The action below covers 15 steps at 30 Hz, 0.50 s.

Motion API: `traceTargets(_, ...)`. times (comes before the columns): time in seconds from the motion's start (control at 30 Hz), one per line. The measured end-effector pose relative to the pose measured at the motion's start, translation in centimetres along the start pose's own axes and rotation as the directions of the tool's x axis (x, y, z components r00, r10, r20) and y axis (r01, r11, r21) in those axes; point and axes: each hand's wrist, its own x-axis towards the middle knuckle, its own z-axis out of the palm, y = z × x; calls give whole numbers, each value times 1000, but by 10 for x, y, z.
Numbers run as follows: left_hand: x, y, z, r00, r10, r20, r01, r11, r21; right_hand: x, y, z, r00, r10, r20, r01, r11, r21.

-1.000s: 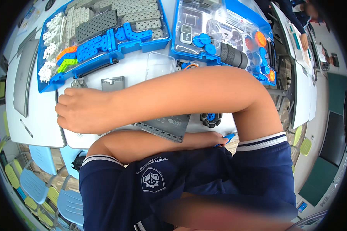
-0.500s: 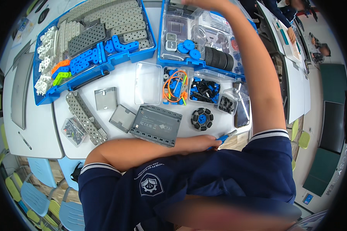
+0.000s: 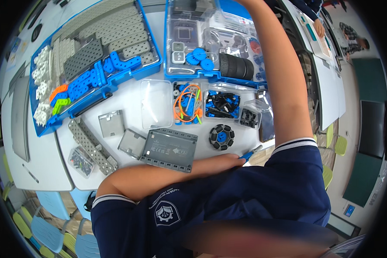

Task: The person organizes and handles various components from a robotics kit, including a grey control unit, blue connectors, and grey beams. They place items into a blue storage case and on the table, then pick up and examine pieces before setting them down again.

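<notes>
The left hand (image 3: 228, 162) rests at the near edge of the bench (image 3: 127, 101), its fingers closed around a blue-handled tool (image 3: 247, 155). The grey tip points outward to the right, presumably so the handle sits in the grip and the working end is free. The right forearm (image 3: 284, 64) extends beyond the top of view; whether the right fingers are spread or gripping anything cannot be told.

The black-and-blue wheel (image 3: 222, 137) lies flat just above the left hand. A grey slotted box (image 3: 170, 150) borders the left forearm; contact cannot be confirmed. The tub of blue and black pieces (image 3: 221, 118) is uncovered, apparently for ready access. Two blue cases, left (image 3: 152, 66) and right (image 3: 191, 77), stand behind, open, likely leaving the near surface for loose parts.
</notes>
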Motion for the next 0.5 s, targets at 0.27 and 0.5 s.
traceTargets(0.27, -5, 4, 0, 999, -49, -19, 49, 999, 1, -57, -22, -50, 996, 81, -34, -24, 624, 781)
traceTargets(0.5, -8, 6, 4, 987, -161, -29, 154, 973, -170, -81, -56, 38, 942, -245, -227, 237, 970, -61)
